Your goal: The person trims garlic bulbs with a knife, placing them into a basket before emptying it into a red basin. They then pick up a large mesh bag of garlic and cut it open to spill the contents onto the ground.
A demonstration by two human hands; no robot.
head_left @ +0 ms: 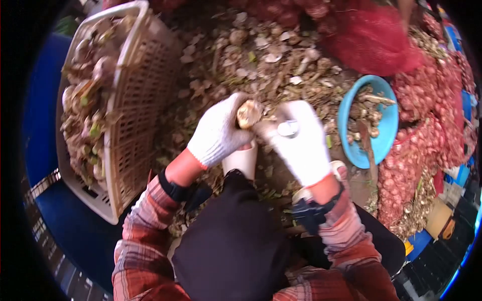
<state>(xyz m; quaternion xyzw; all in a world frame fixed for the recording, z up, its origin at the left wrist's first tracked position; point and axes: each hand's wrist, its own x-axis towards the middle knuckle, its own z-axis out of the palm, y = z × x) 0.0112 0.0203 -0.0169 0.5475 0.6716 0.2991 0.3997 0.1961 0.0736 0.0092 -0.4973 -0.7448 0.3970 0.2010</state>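
Note:
In the middle of the head view, my left hand (218, 131), in a white knitted glove, is closed around a garlic bulb (249, 114) with its pale cut-looking side showing. Close to its right is my right hand (299, 143), also gloved and smeared by motion. Its fingers are curled round something, and only a round white end (287, 128) shows clearly; the rest is hidden or blurred. Below my left hand stands a white cylindrical thing (240, 161), partly covered by dark cloth.
A plastic crate (143, 100) full of garlic bulbs stands at the left. At the right, a blue basin (385, 138) holds garlic pieces and a wooden stick (368, 150). Red mesh sacks (416, 165) of garlic lie beyond it. Peelings and stalks (271, 55) cover the ground ahead.

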